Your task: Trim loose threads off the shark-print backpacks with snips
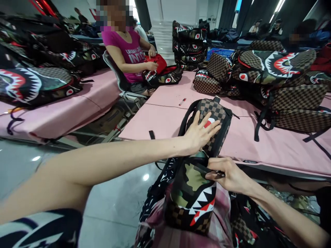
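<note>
Head view shows your two hands on one shark-mouth backpack (193, 184): its checkered upper part lies on the pink table (165, 119), and its camouflage part hangs past the edge, over one plaid cloth (222, 206) at your lap. Your left hand (200, 136) is open, fingers spread across the checkered side and its single red-and-white eye patch (207, 124). Your right hand (230, 174) is closed, pinching the rim of the camouflage part. Ahead of you lies one red pen (182, 102). At your right sits one bag heap (297, 98), too overlapped to count; beyond is one stack (190, 45) of at least three bags, near one blue crate (219, 52). One co-worker (129, 60) has both hands at one red lining (161, 62). A second pink table (74, 96) stands left.
</note>
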The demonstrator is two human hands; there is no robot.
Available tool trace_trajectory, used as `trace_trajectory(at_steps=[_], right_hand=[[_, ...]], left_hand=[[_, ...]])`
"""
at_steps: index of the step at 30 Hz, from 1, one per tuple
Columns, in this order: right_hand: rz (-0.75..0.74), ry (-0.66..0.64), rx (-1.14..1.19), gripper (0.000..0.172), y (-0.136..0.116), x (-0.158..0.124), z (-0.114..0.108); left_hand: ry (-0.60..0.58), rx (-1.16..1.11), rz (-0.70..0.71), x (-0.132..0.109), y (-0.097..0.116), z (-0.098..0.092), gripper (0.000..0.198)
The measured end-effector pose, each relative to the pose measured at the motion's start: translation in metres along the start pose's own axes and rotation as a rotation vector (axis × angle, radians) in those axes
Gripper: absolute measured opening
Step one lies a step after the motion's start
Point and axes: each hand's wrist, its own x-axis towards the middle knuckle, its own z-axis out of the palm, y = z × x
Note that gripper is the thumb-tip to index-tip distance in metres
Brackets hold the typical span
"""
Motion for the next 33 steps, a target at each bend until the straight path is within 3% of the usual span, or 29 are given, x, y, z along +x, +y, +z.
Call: trace_trajectory(at_steps=[4,10,14,19,22,26,33], right_hand=[[-0.043,-0.03,0.053,0.029,-0.001,0.002,0.004],[-0.042,-0.028,-0.043,0.019,-0.002,-0.007,0.002],[-0.066,-0.026,-0.16,0.013,-0.006,-0.012,0.004],[-0.067,-0.026,-0.43,0.01,-0.009,-0.019,0.017],[-0.141,0.053,-0.69,0.019,-0.006,-0.025,0.033],[-0.254,0.009,-0.86,0.03,0.001,-0.033,0.052],[-0.307,-0.152,-0.894,0.037,-0.001,-0.032,0.061]], left_hand=[[0.117,-0.036,-0.072,-0.009,0.002,0.013,0.066],[0.436,-0.229,0.139,-0.054,-0.003,0.011,0.022],[0.353,-0.41,0.148,-0.092,0.009,0.009,0.026],[0.211,-0.446,0.003,-0.121,0.024,0.015,0.019],[0.308,-0.384,-0.051,-0.136,0.038,0.027,0.006],[0.485,-0.35,-0.068,-0.156,0.055,0.048,0.025],[0.442,-0.363,0.03,-0.173,0.05,0.05,0.022]])
